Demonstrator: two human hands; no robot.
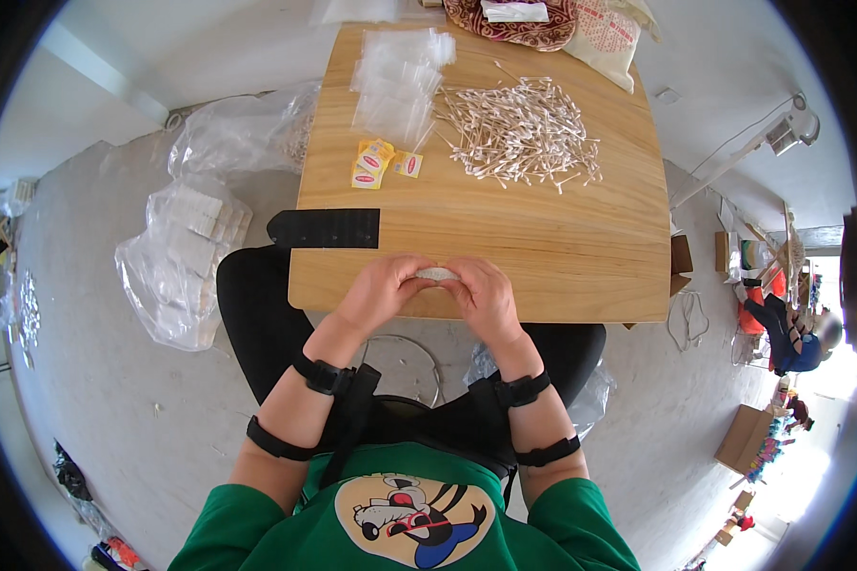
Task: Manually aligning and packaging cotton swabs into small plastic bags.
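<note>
Both my hands meet over the table's near edge, fingers closed round a small white bundle of cotton swabs [436, 274]. My left hand [388, 287] grips its left side and my right hand [482, 290] its right side. Only the bundle's pale top shows between the fingertips; the rest is hidden. Farther off, a large loose heap of cotton swabs [524, 130] lies at the back right of the wooden table [505, 224]. Clear plastic bags [395, 86] are spread out to the left of the heap. Several yellow and white paper labels [371, 162] lie just nearer than the bags.
A black strip [324, 228] sticks out over the table's left edge. Patterned cloth [528, 27] and a printed sack [611, 38] lie at the far edge. Big clear bags with white packs [195, 224] stand on the floor at left. Another person [795, 338] sits far right.
</note>
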